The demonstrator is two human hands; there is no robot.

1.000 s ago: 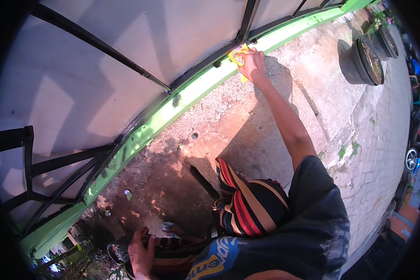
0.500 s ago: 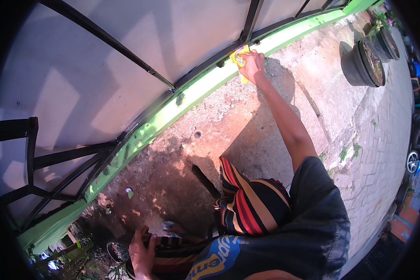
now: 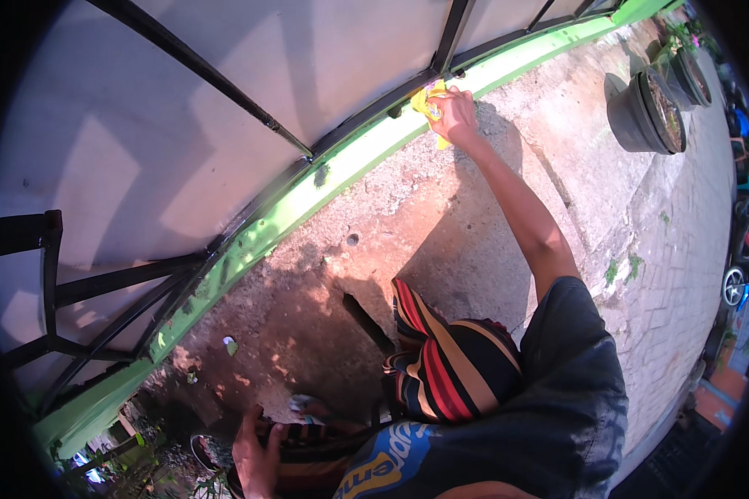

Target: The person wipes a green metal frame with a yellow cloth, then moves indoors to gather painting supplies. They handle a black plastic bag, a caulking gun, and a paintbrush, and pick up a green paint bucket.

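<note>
My right arm reaches far forward, and my right hand [image 3: 455, 116] is closed on a crumpled yellow cloth [image 3: 425, 98] with a pale pattern. The cloth lies against the green ledge [image 3: 366, 148], just below the black metal frame [image 3: 366, 116]; a loose end hangs below my fingers. Dark smudges mark the ledge further left. My left hand [image 3: 256, 453] rests on my left knee in striped trousers [image 3: 449, 366], fingers apart and nothing in it.
Black bars cross the pale panel [image 3: 225, 125] behind the ledge. Dark plant pots [image 3: 647, 112] stand at the right on concrete. A narrow dark slot [image 3: 366, 323] lies in the floor near my knees. Leafy plants [image 3: 166, 474] and another pot [image 3: 210, 449] are at the lower left.
My right hand and the yellow cloth have shifted very slightly to the right along the ledge, and my elbow has moved a little rightward. The left hand stays on the knee.
</note>
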